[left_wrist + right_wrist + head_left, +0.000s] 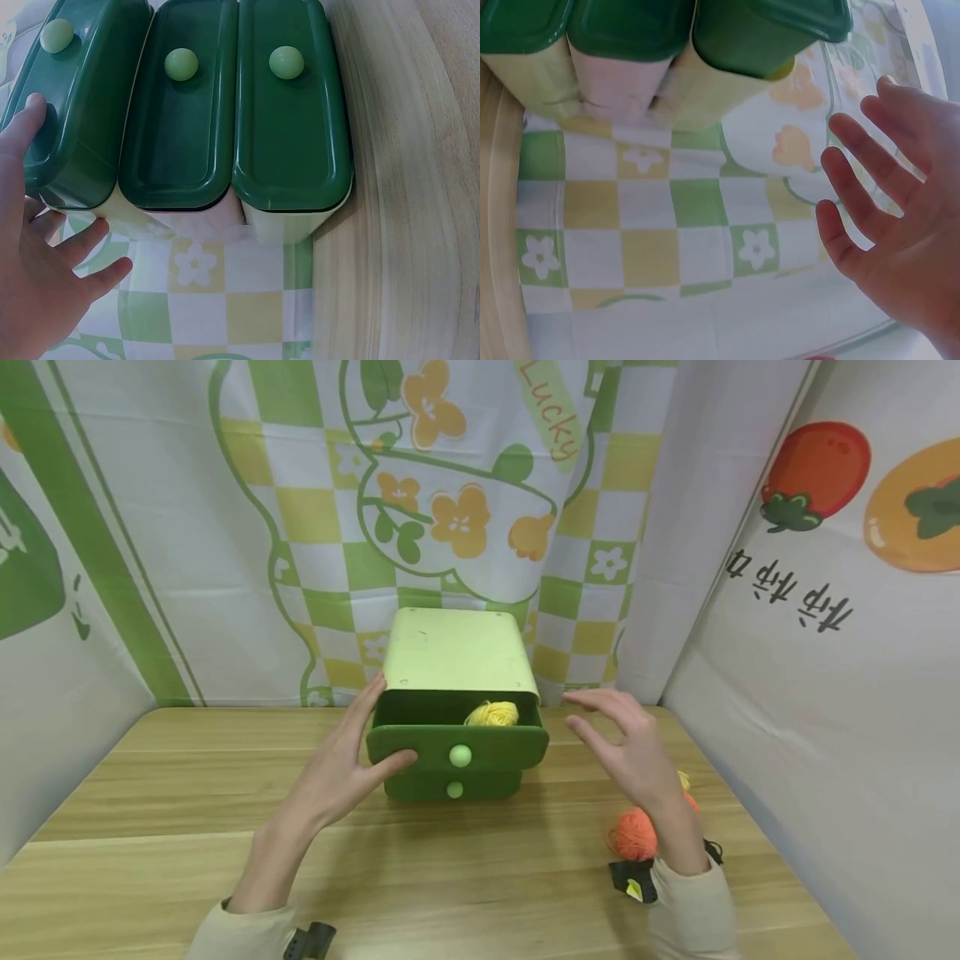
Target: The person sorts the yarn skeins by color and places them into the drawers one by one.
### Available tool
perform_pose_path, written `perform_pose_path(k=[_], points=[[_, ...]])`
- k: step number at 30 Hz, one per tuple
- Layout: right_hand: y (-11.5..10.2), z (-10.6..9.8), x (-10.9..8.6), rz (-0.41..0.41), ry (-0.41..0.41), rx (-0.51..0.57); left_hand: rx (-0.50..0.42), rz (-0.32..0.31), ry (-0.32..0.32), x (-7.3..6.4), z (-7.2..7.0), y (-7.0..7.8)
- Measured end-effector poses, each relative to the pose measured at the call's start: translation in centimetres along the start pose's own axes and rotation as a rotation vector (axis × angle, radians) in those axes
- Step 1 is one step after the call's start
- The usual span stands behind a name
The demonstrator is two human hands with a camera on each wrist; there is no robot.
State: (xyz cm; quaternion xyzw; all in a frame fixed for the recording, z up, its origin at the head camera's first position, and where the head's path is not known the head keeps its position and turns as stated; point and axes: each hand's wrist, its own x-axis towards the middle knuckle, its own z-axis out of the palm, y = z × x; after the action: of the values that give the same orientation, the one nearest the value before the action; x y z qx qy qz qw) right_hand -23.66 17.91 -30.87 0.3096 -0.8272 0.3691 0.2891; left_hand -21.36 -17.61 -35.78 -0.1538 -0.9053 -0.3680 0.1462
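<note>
A small drawer cabinet (459, 647) with a pale green top stands at the back of the table. Its dark green top drawer (420, 747) is pulled out, and a ball of yellow yarn (493, 714) lies inside. My left hand (341, 777) rests at the left of this drawer, thumb touching its front and straight fingers along the cabinet's side. In the left wrist view, two lower drawers (289, 135) are closed. To the right of the cabinet, my right hand (626, 747) hangs apart from it with loosely bent fingers and nothing in them.
Orange yarn (636, 835) lies on the wooden table (480, 885) near the right forearm, partly hidden by it. A bit of yellow yarn (684, 781) shows behind it. A patterned cloth (315, 510) hangs behind the cabinet, and printed side walls (810, 693) enclose the table.
</note>
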Motion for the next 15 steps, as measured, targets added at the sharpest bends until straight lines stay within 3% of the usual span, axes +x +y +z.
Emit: perform_pose_path(k=[7, 15], points=[[1.2, -1.1, -0.3, 0.011, 0.012, -0.036, -0.003, 0.003, -0.002, 0.0, 0.0, 0.0], [2.3, -2.5, -0.8, 0.119, 0.008, -0.115, -0.008, -0.001, -0.003, 0.1, 0.1, 0.0]])
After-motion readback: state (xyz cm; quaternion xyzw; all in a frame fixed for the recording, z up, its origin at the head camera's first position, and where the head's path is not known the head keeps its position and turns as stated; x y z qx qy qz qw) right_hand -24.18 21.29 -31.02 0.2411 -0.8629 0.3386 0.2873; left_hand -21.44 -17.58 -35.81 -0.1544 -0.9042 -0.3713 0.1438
